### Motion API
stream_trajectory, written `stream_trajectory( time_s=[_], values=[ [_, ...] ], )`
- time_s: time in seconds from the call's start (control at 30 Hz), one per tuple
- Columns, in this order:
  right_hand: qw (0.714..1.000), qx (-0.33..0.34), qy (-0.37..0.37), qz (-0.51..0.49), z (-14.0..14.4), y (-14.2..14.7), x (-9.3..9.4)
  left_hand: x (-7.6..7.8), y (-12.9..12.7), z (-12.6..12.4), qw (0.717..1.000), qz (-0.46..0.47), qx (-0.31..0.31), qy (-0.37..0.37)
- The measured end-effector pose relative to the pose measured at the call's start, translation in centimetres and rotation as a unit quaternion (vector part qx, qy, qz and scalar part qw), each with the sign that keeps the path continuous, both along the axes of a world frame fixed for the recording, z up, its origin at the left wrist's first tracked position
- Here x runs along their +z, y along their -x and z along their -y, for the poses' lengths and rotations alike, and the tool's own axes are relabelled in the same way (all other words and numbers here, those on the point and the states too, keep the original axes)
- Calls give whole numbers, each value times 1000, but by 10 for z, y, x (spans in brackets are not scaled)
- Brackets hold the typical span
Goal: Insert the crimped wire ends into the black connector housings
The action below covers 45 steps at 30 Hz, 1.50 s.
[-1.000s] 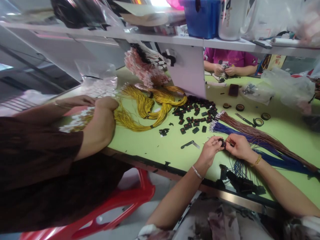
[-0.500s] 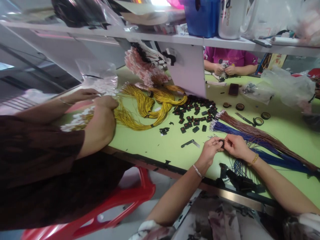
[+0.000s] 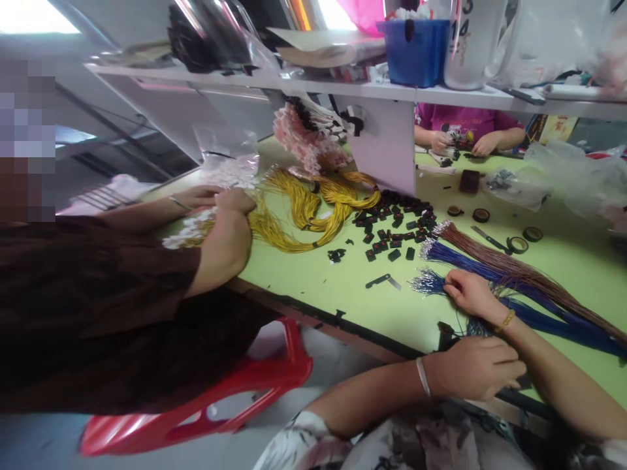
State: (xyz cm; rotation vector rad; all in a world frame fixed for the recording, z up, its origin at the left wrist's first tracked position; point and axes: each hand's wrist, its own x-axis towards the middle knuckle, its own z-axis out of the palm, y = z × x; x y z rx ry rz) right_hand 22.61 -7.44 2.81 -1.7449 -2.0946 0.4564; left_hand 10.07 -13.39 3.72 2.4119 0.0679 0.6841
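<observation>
Right hand (image 3: 471,294) is resting on the green desk (image 3: 343,287), fingers curled down onto the tips of the blue wires (image 3: 460,258); whether a single wire is being pinched cannot be told. Left hand (image 3: 473,367) is sitting at the near desk edge, at 6 o'clock from the right hand, fingers bent inward over a dark bundle of finished pieces (image 3: 448,333); grip on anything there is not visible, so cannot tell.

The blue wires are lying fanned from the right hand toward 4 o'clock. The brown wires (image 3: 514,267) are running just beside them on the far side. A scatter of small black connectors (image 3: 396,225) is lying at 11 o'clock from the right hand, near the white shelf post (image 3: 385,156). A small flat tool (image 3: 379,281) is lying at 9 o'clock from the right hand.

A co-worker's forearm (image 3: 220,251) is resting on the desk at the left, that hand on the yellow wires (image 3: 304,209). Tape rolls (image 3: 516,243) are lying at 1 o'clock. Another person's hands (image 3: 453,142) are working across the desk at 12 o'clock.
</observation>
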Motion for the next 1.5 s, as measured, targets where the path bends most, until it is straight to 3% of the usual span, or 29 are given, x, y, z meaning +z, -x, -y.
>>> stream_trajectory(
  time_s=[0.07, 0.13, 0.2, 0.27, 0.37, 0.53, 0.73, 0.87, 0.93, 1.0, 1.1, 1.27, 1.37, 1.5],
  values=[
    [1000, 6, 6, -11, 1, -1, -2, 4, 13, -23, 999, 21, 40, 4],
    [1000, 11, 9, -25, 0, -3, -2, 7, 33, -59, 983, 32, 180, 36],
    [999, 19, 1, -26, 0, -4, 0, 4, 56, -100, 929, 35, 359, 80],
    [1000, 20, -11, -18, -1, -5, 2, -4, 75, -136, 875, -10, 473, 103],
    [999, 10, -16, -28, 0, -5, 4, -19, 93, -168, 850, -86, 502, 132],
    [984, -3, -10, -178, -2, -6, 2, -29, 98, -175, 835, -100, 520, 151],
    [949, -30, 6, -315, -11, 6, 5, -16, 102, -163, 835, -76, 516, 177],
    [938, -31, 5, -345, -15, 15, 15, 2, 100, -148, 867, 44, 438, 234],
    [936, -28, 5, -350, -16, 18, 20, 5, 94, -138, 864, 106, 395, 293],
    [935, -26, 2, -354, -15, 20, 24, 5, 86, -129, 839, 153, 349, 388],
    [936, -28, -4, -351, -14, 22, 25, 0, 72, -117, 772, 213, 285, 527],
    [940, -51, -23, -337, -10, 24, 20, -7, 61, -109, 668, 241, 217, 669],
    [944, -55, -39, -324, -9, 25, 18, -8, 60, -107, 643, 240, 179, 705],
    [957, -48, -69, -279, -8, 26, 17, -7, 59, -104, 634, 245, 153, 717]
  ],
)
